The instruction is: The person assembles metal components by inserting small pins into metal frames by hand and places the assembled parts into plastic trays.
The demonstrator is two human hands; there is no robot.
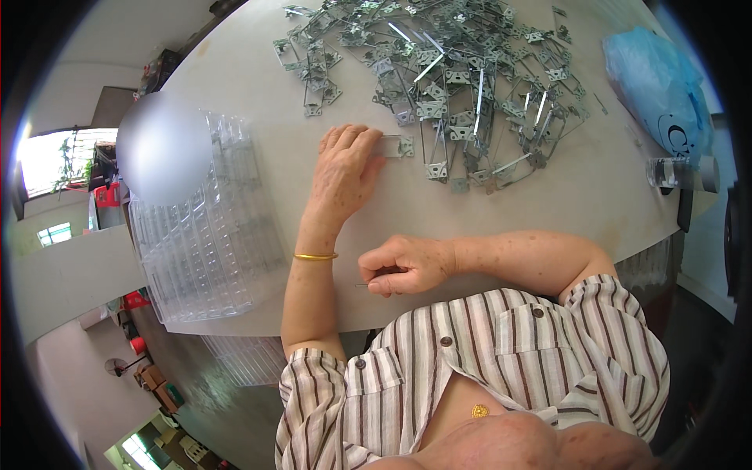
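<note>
My left hand rests on the table with its fingers curled around one end of a small metal bracket. The bracket's flat end with holes sticks out to the right of the fingertips. Closer to my body, my right hand is closed in a pinch. A thin metal tip pokes out from between its thumb and fingers; the rest of that piece is hidden in the hand. Beyond both hands lies a tangled heap of silvery metal brackets with thin rods and punched plates.
Clear plastic trays are stacked at the left of the pale table, partly covered by a blurred round patch. A blue plastic bag lies at the far right, with a clear cylindrical container close by.
</note>
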